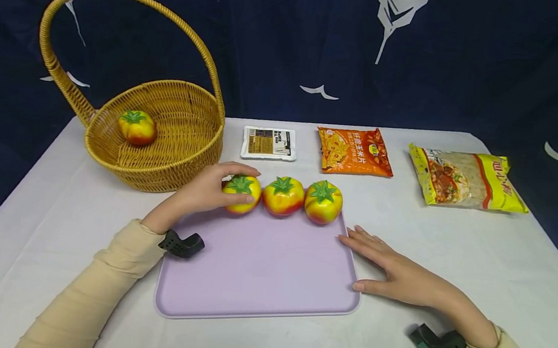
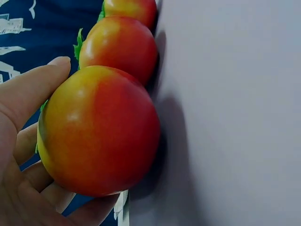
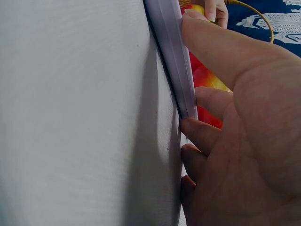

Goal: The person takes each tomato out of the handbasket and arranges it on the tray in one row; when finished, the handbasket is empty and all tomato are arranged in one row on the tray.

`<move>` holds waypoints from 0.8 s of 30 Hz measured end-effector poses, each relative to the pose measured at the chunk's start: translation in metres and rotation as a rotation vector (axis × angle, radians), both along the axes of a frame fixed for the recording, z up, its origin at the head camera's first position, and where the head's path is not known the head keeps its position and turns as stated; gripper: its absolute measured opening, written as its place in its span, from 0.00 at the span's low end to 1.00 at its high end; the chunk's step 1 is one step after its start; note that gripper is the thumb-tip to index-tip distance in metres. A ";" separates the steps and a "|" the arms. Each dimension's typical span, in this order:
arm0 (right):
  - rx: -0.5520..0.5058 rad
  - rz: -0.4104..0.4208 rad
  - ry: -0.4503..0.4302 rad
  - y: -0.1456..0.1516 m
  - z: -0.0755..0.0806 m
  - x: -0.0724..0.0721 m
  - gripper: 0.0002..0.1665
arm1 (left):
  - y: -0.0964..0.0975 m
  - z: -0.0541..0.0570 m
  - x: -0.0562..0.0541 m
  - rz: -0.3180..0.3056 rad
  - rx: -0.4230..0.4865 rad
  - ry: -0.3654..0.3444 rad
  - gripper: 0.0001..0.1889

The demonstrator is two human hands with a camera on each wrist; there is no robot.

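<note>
Three red-and-yellow tomatoes with green leafy tops stand in a row along the far edge of a lilac tray (image 1: 264,269). Around the leftmost tomato (image 1: 248,189), my left hand (image 1: 206,188) curls its thumb and fingers. The left wrist view shows this tomato (image 2: 101,132) large, its red underside facing the camera and low over the tray. The middle tomato (image 1: 284,197) and the right tomato (image 1: 323,202) sit close beside it. My right hand (image 1: 396,271) lies at the tray's right side, fingers extended, fingertips against the rim (image 3: 181,61) in the right wrist view.
A wicker basket (image 1: 182,169) with a tall handle stands at the back left, one tomato (image 1: 138,128) inside. Along the back lie a small white packet (image 1: 269,143), an orange snack bag (image 1: 355,151) and a yellow noodle bag (image 1: 467,179). A dark curtain (image 1: 282,44) hangs behind the table.
</note>
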State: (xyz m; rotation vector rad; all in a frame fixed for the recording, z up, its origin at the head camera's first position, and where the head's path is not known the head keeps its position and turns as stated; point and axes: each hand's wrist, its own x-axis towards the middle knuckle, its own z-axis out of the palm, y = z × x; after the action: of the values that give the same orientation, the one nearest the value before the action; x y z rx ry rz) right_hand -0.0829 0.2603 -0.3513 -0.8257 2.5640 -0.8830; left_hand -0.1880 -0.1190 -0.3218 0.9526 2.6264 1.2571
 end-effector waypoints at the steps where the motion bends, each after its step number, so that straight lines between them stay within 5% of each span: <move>1: 0.001 0.000 -0.001 0.000 0.000 0.000 0.44 | 0.000 0.000 0.000 -0.004 -0.003 0.006 0.25; 17: 0.001 0.001 -0.013 -0.001 0.002 -0.002 0.45 | 0.001 -0.002 0.000 -0.016 -0.013 0.000 0.27; 21: 0.001 -0.003 -0.020 -0.001 0.001 -0.001 0.45 | -0.003 0.008 0.002 -0.026 -0.012 -0.003 0.27; 24: -0.003 -0.008 -0.030 0.000 0.001 0.000 0.45 | -0.013 0.024 0.006 -0.024 -0.010 0.003 0.26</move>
State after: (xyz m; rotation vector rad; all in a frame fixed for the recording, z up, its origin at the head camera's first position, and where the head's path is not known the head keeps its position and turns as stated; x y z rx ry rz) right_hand -0.0827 0.2600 -0.3505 -0.7975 2.5429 -0.8956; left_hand -0.1823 -0.1320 -0.2973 0.9822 2.6130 1.2372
